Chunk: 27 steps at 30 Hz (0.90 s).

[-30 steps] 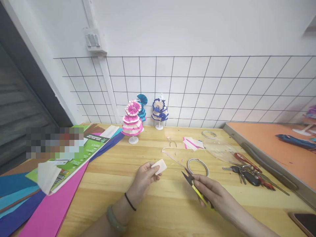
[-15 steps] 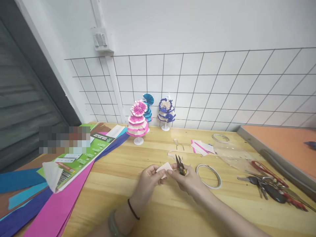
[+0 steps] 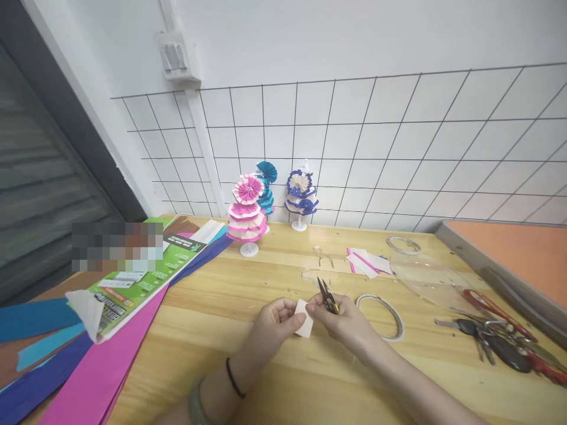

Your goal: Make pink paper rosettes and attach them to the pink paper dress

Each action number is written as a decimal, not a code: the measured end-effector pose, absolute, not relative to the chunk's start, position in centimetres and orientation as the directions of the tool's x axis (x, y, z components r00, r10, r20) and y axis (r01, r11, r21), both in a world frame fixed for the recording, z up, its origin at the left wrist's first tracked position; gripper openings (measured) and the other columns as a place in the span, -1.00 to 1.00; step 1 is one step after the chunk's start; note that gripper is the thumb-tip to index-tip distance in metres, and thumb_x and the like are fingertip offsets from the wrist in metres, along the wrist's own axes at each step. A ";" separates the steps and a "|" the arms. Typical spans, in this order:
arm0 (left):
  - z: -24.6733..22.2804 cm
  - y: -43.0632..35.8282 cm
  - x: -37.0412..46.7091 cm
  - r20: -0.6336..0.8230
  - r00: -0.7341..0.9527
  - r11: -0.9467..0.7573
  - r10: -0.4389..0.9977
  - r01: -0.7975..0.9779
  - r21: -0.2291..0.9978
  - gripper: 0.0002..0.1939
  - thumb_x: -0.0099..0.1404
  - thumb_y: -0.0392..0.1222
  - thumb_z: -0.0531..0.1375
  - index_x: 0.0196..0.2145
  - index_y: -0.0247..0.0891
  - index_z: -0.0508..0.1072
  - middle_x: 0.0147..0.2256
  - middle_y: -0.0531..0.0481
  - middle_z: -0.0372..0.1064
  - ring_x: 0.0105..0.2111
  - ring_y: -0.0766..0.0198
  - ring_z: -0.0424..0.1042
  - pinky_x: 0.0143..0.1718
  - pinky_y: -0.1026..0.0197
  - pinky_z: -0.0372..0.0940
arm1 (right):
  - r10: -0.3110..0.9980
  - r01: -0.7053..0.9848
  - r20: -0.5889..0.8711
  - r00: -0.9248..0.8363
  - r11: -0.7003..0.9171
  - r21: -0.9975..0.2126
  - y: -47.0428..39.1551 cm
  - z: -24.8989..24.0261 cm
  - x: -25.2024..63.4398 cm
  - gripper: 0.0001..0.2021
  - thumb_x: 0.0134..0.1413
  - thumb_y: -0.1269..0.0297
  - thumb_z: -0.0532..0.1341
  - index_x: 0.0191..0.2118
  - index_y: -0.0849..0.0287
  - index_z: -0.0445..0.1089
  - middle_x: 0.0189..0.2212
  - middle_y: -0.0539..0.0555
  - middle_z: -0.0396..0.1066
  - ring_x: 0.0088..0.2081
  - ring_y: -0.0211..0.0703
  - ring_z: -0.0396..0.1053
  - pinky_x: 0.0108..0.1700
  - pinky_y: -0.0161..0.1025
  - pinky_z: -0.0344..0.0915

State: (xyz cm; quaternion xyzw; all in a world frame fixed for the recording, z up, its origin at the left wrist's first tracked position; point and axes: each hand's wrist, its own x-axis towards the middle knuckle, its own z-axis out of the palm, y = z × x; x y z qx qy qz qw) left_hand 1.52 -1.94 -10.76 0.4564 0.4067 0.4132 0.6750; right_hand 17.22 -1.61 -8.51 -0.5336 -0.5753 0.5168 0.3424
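Observation:
Near the middle of the wooden table, my left hand [image 3: 277, 324] pinches a small white piece of paper [image 3: 305, 319] between thumb and fingers. My right hand [image 3: 339, 316] is closed around small dark scissors [image 3: 326, 295], whose pointed tips face up and away, slightly apart. The thumb and finger of that hand meet the upper right edge of the paper. Behind the hands lie thin curled scraps [image 3: 324, 257] and white strips with pink edges [image 3: 367, 262].
Three ruffled paper figures, pink [image 3: 248, 212], teal [image 3: 267, 172] and blue [image 3: 300, 198], stand at the back. Right are tape rolls [image 3: 380, 317], keys [image 3: 505, 348] and an orange-topped tray [image 3: 509, 254]. Coloured paper [image 3: 106, 366] and a green pad [image 3: 150, 283] lie left.
The white paper has turned more upright and shifted slightly right and down. Both hands have moved a little to the right in view, and the camera view has shifted slightly.

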 end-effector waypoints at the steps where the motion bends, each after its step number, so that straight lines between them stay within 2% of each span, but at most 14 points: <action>1: -10.6 -1.9 1.4 -0.176 0.324 0.239 0.929 -0.167 0.956 -0.70 -0.06 -0.06 0.32 -0.47 -0.36 0.40 -0.53 0.00 0.35 -0.51 0.39 0.28 -0.44 0.32 0.17 | 0.970 0.283 -0.150 -0.192 -0.092 -0.955 -1.7 -8.5 17.2 -0.69 -0.10 0.01 0.19 -0.48 0.19 0.32 -0.75 -0.15 0.02 -0.69 -0.40 -0.08 -0.62 -0.37 -0.10; 6: -10.5 -1.9 1.2 -0.191 0.274 0.239 0.943 -0.153 0.959 -0.71 -0.07 -0.06 0.32 -0.55 -0.37 0.39 -0.55 0.01 0.34 -0.51 0.39 0.26 -0.42 0.32 0.15 | 0.976 0.319 -0.138 -0.169 -0.079 -0.944 -1.9 -8.6 17.1 -0.69 -0.08 0.00 0.17 -0.42 0.19 0.35 -0.75 -0.12 0.08 -0.66 -0.35 0.03 -0.57 -0.36 -0.02; 10: -11.0 -1.7 1.2 -0.210 0.291 0.273 0.933 -0.196 0.942 -0.71 -0.05 -0.07 0.31 -0.54 -0.36 0.37 -0.53 0.00 0.35 -0.50 0.39 0.27 -0.41 0.31 0.15 | 0.975 0.323 -0.135 -0.179 -0.072 -0.944 -1.9 -9.0 17.1 -0.69 -0.09 0.01 0.19 -0.53 0.18 0.24 -0.76 -0.15 0.01 -0.68 -0.39 -0.04 -0.59 -0.37 -0.07; 16: -11.1 -1.7 1.2 -0.205 0.323 0.276 0.924 -0.190 0.942 -0.70 -0.10 -0.12 0.35 -0.54 -0.36 0.34 -0.55 0.02 0.34 -0.53 0.41 0.26 -0.45 0.33 0.12 | 0.973 0.260 -0.144 -0.178 -0.095 -0.961 -1.8 -9.2 17.1 -0.67 -0.09 -0.01 0.18 -0.54 0.17 0.21 -0.77 -0.17 -0.03 -0.69 -0.41 -0.11 -0.60 -0.37 -0.11; 21: -10.8 -1.7 1.3 -0.182 0.246 0.247 0.952 -0.269 0.931 -0.68 -0.13 -0.16 0.36 -0.43 -0.35 0.38 -0.48 0.00 0.40 -0.49 0.40 0.31 -0.41 0.34 0.15 | 0.959 0.243 -0.173 -0.226 -0.116 -0.963 -1.9 -9.4 17.0 -0.64 -0.10 -0.04 0.17 -0.53 0.20 0.28 -0.75 -0.15 0.01 -0.68 -0.41 -0.09 -0.61 -0.38 -0.11; 27: -10.8 -1.5 1.3 -0.191 0.207 0.243 0.960 -0.270 0.932 -0.65 -0.14 -0.16 0.36 -0.38 -0.37 0.42 -0.47 -0.04 0.42 -0.51 0.39 0.30 -0.46 0.35 0.14 | 0.970 0.347 -0.176 -0.165 -0.110 -0.931 -1.9 -9.4 16.9 -0.70 -0.15 0.04 0.21 -0.53 0.23 0.34 -0.71 -0.12 0.06 -0.63 -0.39 -0.05 -0.58 -0.38 -0.09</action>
